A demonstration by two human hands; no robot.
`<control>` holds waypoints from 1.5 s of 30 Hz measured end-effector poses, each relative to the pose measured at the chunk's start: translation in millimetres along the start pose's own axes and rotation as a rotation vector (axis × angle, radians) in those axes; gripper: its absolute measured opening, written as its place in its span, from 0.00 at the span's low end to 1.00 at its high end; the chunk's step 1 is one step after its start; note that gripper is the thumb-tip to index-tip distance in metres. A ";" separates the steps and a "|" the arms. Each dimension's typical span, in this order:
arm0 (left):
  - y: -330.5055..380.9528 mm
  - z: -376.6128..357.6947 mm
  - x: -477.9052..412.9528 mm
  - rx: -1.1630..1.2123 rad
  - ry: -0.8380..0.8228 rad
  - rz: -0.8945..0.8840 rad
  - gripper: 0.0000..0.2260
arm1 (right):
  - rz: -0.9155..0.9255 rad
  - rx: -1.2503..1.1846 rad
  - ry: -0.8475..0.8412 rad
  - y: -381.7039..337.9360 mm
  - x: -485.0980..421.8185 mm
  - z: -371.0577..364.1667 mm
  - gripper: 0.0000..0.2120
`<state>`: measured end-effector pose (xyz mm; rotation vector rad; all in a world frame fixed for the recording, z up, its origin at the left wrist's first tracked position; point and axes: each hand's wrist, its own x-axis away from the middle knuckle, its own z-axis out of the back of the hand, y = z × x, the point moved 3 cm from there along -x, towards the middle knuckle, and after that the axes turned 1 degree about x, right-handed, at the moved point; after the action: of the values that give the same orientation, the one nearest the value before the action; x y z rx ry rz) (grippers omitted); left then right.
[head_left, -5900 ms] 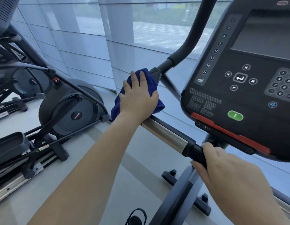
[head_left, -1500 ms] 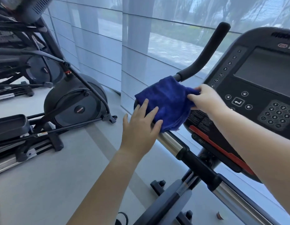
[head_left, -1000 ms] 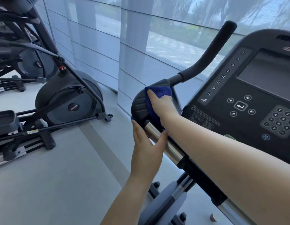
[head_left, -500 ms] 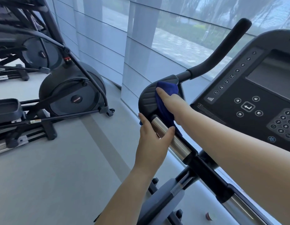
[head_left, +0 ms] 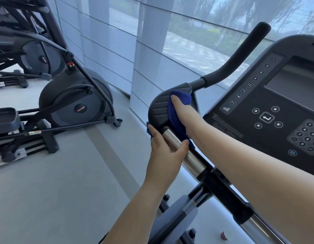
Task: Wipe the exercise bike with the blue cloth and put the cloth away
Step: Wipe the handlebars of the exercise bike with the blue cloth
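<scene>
The exercise bike's black console [head_left: 268,106] fills the right side. Its chrome handlebar [head_left: 193,161] runs up to a ribbed black corner pad [head_left: 159,110], from which a black grip [head_left: 240,55] rises. The blue cloth [head_left: 180,97] lies over the pad's inner edge and hangs down behind the bar. My right hand [head_left: 186,113] lies flat on the cloth with fingers straight, pressing it against the pad. My left hand [head_left: 165,155] grips the chrome bar just below the pad, thumb on one side and fingers on the other.
A black elliptical trainer [head_left: 73,106] stands to the left on the grey floor, with more machines behind it. A glass wall [head_left: 152,50] runs close behind the bike. A small reddish object [head_left: 224,235] lies on the floor near the bike's base.
The cloth passed from my left hand to my right. My right hand now presses it on the corner pad, and my left hand has closed round the chrome bar.
</scene>
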<state>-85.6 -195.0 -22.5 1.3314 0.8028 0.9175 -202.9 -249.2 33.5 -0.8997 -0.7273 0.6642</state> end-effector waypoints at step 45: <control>0.7 2.2 1.9 0.011 -0.005 0.026 0.45 | 0.964 1.188 -0.118 -50.7 -12.6 32.1 0.33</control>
<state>-82.8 -194.2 -21.5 1.3562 0.7892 0.9308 -225.2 -267.8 87.5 -0.0200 0.1432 1.7531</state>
